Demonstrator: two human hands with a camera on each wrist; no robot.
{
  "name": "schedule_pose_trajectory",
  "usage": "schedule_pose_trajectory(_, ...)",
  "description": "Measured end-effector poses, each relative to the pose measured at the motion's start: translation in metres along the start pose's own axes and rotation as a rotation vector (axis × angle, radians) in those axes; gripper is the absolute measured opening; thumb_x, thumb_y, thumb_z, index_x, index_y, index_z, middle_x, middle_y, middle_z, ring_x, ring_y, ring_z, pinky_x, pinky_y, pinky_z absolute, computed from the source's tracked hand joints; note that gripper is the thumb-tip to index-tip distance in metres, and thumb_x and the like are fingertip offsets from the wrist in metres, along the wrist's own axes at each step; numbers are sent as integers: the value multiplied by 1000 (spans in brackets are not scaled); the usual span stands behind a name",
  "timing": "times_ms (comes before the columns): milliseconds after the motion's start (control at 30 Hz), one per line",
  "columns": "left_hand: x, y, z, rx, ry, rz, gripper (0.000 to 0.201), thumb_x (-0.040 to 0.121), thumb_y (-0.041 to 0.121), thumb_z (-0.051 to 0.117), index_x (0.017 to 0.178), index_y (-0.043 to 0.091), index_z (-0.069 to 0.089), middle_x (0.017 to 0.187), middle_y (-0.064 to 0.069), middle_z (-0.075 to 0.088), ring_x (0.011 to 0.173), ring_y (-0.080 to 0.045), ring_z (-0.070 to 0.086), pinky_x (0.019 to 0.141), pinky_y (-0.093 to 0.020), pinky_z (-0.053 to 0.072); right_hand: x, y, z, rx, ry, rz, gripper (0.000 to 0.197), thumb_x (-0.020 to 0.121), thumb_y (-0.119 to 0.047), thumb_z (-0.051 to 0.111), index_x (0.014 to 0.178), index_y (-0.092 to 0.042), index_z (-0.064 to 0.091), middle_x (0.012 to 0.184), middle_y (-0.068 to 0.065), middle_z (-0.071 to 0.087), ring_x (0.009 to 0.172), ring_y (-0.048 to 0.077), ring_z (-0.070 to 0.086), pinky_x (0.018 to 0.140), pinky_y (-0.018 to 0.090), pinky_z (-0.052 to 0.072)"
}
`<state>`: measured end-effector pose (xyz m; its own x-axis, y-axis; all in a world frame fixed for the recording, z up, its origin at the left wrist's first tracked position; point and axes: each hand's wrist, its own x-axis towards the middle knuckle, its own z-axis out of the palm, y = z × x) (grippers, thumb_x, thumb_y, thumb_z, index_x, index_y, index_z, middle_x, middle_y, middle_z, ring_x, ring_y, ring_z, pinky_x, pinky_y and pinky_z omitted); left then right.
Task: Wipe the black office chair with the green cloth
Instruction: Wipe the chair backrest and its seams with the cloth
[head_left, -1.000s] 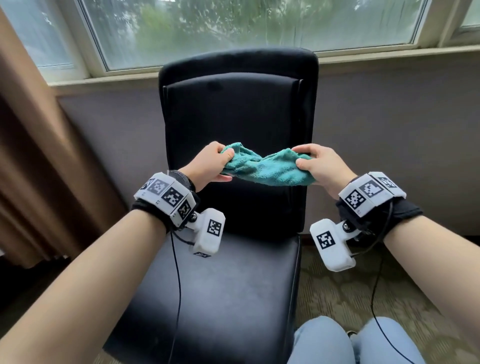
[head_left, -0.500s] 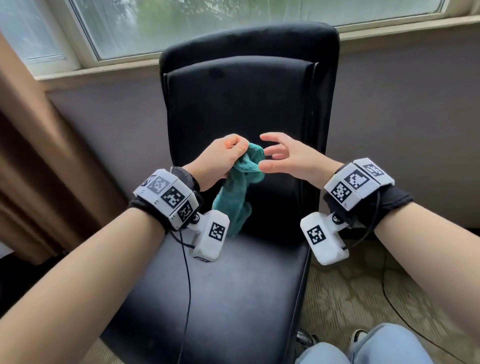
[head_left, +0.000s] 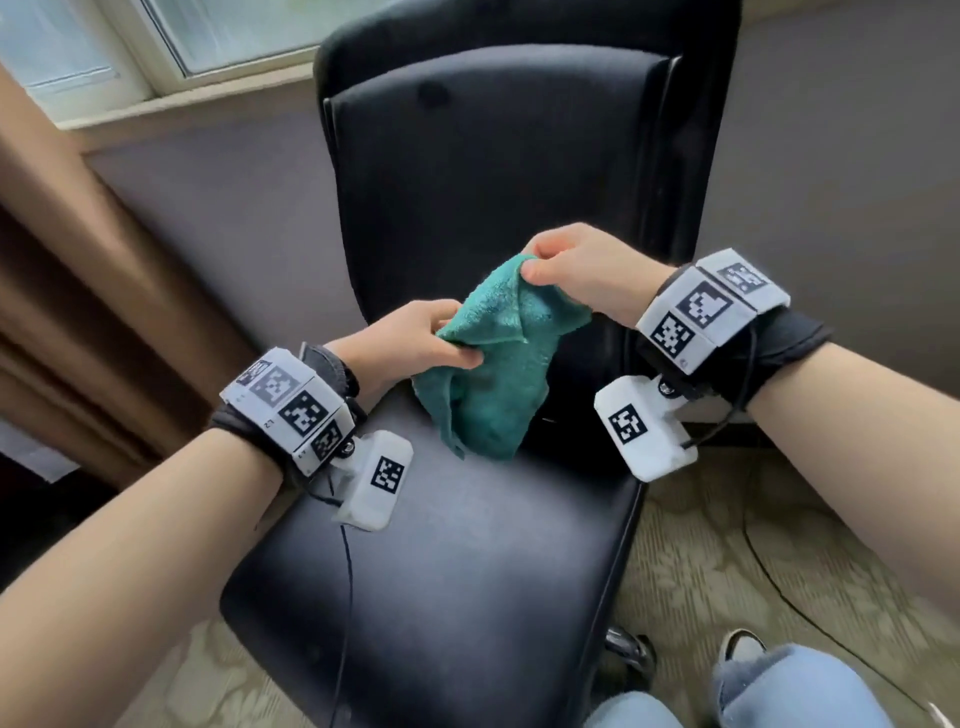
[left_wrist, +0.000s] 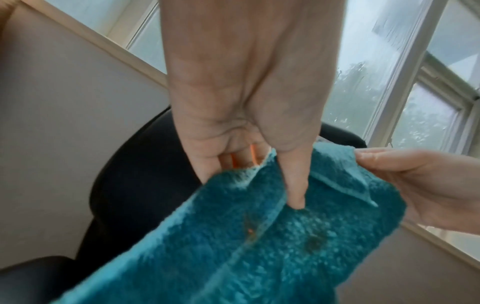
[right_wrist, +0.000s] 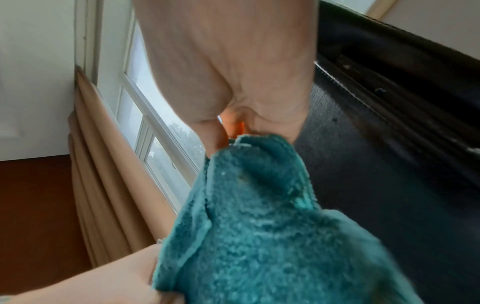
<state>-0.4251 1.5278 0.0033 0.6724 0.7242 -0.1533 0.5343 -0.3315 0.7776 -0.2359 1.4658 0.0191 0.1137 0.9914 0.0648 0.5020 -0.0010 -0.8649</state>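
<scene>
At the far left of the frame hang a brown curtain (head_left: 78, 291) and a window (head_left: 218, 36). The left hand (head_left: 410, 340), left of centre, has its grip closed on the lower left edge of the green cloth (head_left: 488, 374), thumb and fingers pinching the fabric. The cloth hangs in folds at mid-frame, above the seat of the black office chair (head_left: 467, 171) and in front of its backrest. Right of centre, the right hand (head_left: 587, 267) has its grip pinched on the cloth's upper corner, held higher than the left.
</scene>
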Motion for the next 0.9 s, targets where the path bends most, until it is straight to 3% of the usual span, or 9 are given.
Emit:
schedule_pose_trajectory(100, -4, 3, -14, 45, 8, -64, 19, 81, 1, 68, 99, 1, 64, 92, -8, 69, 81, -9, 63, 79, -29, 54, 8, -9, -13, -50, 16, 18, 22, 90, -15, 51, 69, -21, 55, 68, -5, 53, 64, 9, 48, 62, 25, 40)
schedule_pose_trajectory(200, -14, 17, -42, 185, -16, -120, 23, 78, 17, 69, 98, 6, 68, 95, -12, 71, 82, -11, 61, 89, -39, 50, 13, -34, -34, -132, -19, 49, 19, 91, -14, 51, 73, -16, 57, 62, -5, 47, 55, 7, 42, 54, 21, 34)
schedule_pose_trajectory(333, -37, 46, -79, 298, -1, -133, 14, 87, 8, 60, 98, 7, 68, 82, -1, 68, 59, 5, 53, 62, -10, 43, 17, -84, -58, -136, -92, 118, 27, 91, -12, 48, 65, -15, 49, 62, -2, 45, 57, 10, 40, 55, 25, 31)
schedule_pose_trajectory(467, -67, 69, -117, 198, 37, -232, 15, 88, 3, 53, 92, 3, 67, 84, -12, 66, 71, -14, 55, 77, -29, 51, 22, -142, -85, -139, -145, 179, 25, 90, -8, 46, 67, -17, 46, 69, -1, 44, 62, 10, 39, 59, 21, 34)
schedule_pose_trajectory(567, -88, 89, -137, 126, 56, -266, 19, 94, 14, 52, 85, 4, 66, 82, -6, 63, 77, -13, 55, 86, -37, 51, 17, -173, -101, -273, -208, 156, 15, 87, -32, 60, 88, -18, 56, 84, -3, 52, 73, 9, 46, 64, 21, 34)
schedule_pose_trajectory(667, -110, 114, -146, -101, 59, -257, 26, 99, 15, 45, 76, 10, 58, 81, -4, 56, 81, -12, 51, 87, -33, 49, 1, -189, -113, -432, -467, 23, 51, 77, -35, 73, 122, -30, 49, 115, -12, 50, 103, 5, 48, 88, 21, 35)
schedule_pose_trajectory(700, -116, 121, -147, -148, 81, -253, 28, 99, 15, 43, 74, 13, 55, 79, -2, 54, 79, -10, 49, 83, -30, 48, -4, -192, -114, -453, -509, -31, 48, 76, -31, 75, 118, -31, 53, 112, -14, 52, 102, 4, 49, 87, 20, 35)
schedule_pose_trajectory(800, -131, 142, -144, -79, 191, -246, 31, 100, 21, 43, 71, 17, 51, 65, 10, 49, 60, -1, 43, 58, -17, 39, -17, -193, -118, -418, -375, -89, 8, 78, -27, 73, 83, -26, 66, 70, -12, 58, 70, 6, 53, 59, 12, 36)
schedule_pose_trajectory(900, -144, 162, -133, 35, 274, -240, 33, 100, 25, 43, 69, 17, 51, 63, 8, 47, 58, -6, 39, 53, -22, 31, -34, -193, -127, -217, -333, 4, 15, 85, -31, 65, 74, -21, 66, 57, -12, 52, 56, 1, 49, 50, 9, 35)
